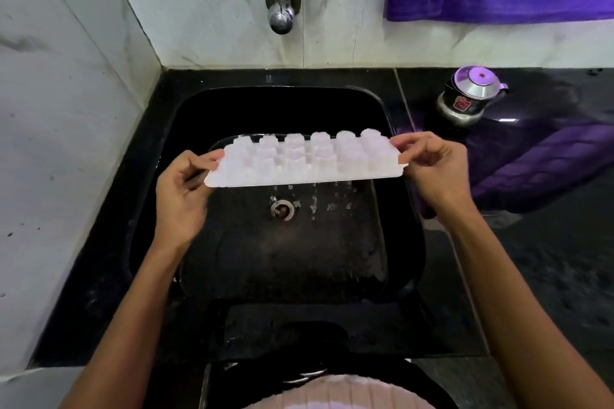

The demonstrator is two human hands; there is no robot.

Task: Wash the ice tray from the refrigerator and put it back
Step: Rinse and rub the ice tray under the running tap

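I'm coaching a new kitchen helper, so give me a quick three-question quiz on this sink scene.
1. True or false: the ice tray is held upside down, its cups pointing up.
2. What is falling from the tray into the sink? A) soap foam B) water drops C) rice
3. Fill in: the left hand and right hand each grip one ____ of the tray.

Key: 1 true. 2 B; drops show above the drain, though no stream leaves the tap. 3 end.
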